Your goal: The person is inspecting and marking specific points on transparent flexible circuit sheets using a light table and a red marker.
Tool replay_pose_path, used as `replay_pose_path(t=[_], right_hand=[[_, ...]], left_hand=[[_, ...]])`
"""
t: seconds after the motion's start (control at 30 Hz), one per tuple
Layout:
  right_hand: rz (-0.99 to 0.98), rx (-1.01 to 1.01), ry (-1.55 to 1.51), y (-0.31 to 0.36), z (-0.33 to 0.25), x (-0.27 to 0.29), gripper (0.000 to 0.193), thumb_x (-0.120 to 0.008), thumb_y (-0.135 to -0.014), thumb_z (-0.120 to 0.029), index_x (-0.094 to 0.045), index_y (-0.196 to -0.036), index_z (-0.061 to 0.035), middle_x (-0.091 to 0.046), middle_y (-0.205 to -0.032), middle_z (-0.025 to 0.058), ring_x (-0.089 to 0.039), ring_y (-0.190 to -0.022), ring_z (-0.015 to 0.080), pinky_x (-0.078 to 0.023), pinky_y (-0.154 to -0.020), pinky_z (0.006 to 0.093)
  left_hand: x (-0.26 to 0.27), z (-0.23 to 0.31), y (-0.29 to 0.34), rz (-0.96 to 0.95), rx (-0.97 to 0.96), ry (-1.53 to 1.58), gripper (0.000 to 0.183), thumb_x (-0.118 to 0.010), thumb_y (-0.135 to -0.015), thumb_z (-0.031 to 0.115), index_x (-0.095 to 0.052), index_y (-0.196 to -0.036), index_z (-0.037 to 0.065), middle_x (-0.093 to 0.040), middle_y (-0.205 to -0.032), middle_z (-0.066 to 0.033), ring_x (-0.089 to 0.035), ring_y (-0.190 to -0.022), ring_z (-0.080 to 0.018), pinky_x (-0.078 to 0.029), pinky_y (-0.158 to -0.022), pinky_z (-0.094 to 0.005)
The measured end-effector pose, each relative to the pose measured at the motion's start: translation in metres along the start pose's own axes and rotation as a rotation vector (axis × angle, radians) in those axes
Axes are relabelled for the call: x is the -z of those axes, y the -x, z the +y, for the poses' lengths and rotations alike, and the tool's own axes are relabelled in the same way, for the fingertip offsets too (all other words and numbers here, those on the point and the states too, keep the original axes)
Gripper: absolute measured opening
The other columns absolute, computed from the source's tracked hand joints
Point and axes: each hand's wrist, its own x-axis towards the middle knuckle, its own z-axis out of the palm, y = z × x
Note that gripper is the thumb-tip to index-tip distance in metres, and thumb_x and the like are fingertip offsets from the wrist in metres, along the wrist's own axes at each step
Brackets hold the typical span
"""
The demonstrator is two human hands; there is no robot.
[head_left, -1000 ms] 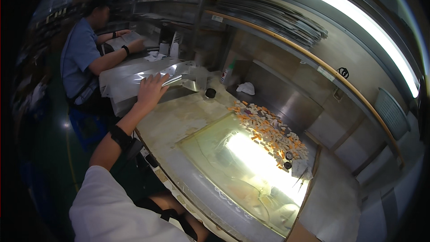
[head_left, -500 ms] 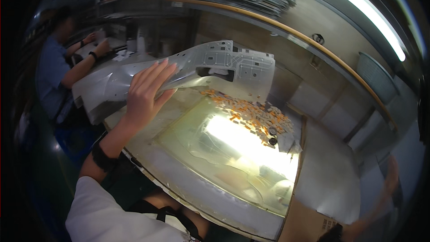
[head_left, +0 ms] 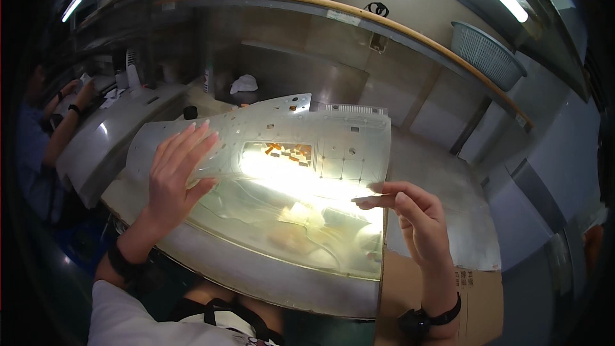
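A translucent plastic sheet (head_left: pixel 333 129), with small cutouts and printed lines, lies across the brightly lit glass top (head_left: pixel 256 208). My left hand (head_left: pixel 176 176) rests at its near left edge, fingers stretched over its surface and thumb spread apart. Close to the sheet's right end, my right hand (head_left: pixel 413 214) reaches in, index and middle fingers extended and slightly apart. Nothing can be made out between them. Through the sheet's window cutout show several small orange and pale pieces (head_left: pixel 288 152); the sheet covers the others.
Another curved sheet (head_left: pixel 118 131) sits at the left beside a co-worker (head_left: pixel 48 134). A crumpled white bag (head_left: pixel 244 84) lies behind the table. Cardboard (head_left: pixel 471 307) and a metal surface (head_left: pixel 442 198) are at the right. Overhead runs a shelf holding a grey-blue basket (head_left: pixel 488 56).
The sheet has shifted away from the left-hand stack and now covers most of the orange pieces. My right hand has come in from the far right. The view has turned rightward.
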Motion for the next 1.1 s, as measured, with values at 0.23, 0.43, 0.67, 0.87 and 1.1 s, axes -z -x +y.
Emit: replay_pose_path(t=[0.23,0.43,0.67,0.87,1.1], right_hand=[[0.019,-0.109,-0.035,-0.002,0.009,0.001,0.017,-0.05,-0.078,-0.006,-0.055,-0.09,0.0044,-0.061,-0.078,0.0124,-0.057,-0.08,0.0171,-0.041,-0.078,0.0271],[0.075,-0.117,-0.07,-0.003,0.014,-0.001,0.01,-0.052,-0.076,-0.005,-0.056,-0.079,0.0029,-0.06,-0.073,0.0135,-0.059,-0.071,0.0216,-0.043,-0.072,0.03],[0.078,-0.171,-0.05,-0.006,0.021,0.003,0.01,-0.051,-0.076,-0.005,-0.057,-0.077,0.0027,-0.06,-0.071,0.0126,-0.059,-0.071,0.0215,-0.043,-0.072,0.0308],[-0.04,-0.206,-0.166,-0.012,0.032,0.01,0.021,-0.047,-0.075,-0.004,-0.052,-0.094,0.0042,-0.059,-0.086,0.0167,-0.058,-0.08,0.0232,-0.043,-0.075,0.0322],[0.057,-0.492,-0.107,-0.019,0.068,0.01,0.035,-0.043,-0.076,-0.003,-0.042,-0.11,0.0043,-0.057,-0.091,0.0198,-0.06,-0.073,0.0253,-0.048,-0.059,0.0284]], left_hand=[[-0.011,0.005,0.007,-0.103,0.021,0.023,0.047,-0.05,-0.076,0.039,-0.049,-0.109,0.007,-0.047,-0.114,-0.0123,-0.044,-0.105,-0.0299,-0.031,-0.087,-0.0399],[-0.015,0.004,0.009,-0.134,0.022,0.025,0.047,-0.05,-0.075,0.04,-0.049,-0.11,0.007,-0.047,-0.114,-0.0127,-0.044,-0.105,-0.0301,-0.031,-0.088,-0.04],[-0.018,0.003,0.011,-0.132,0.01,0.056,0.048,-0.051,-0.075,0.039,-0.049,-0.11,0.007,-0.047,-0.114,-0.0126,-0.044,-0.105,-0.0297,-0.031,-0.088,-0.0403],[-0.029,0.004,0.022,-0.165,0.005,0.084,0.05,-0.059,-0.068,0.032,-0.048,-0.112,0.009,-0.047,-0.114,-0.0122,-0.044,-0.104,-0.0301,-0.031,-0.087,-0.0418],[-0.046,0.015,0.048,-0.448,-0.003,0.092,0.06,-0.06,-0.068,0.035,-0.039,-0.12,0.012,-0.036,-0.123,-0.0143,-0.036,-0.111,-0.0304,-0.027,-0.091,-0.0439]])
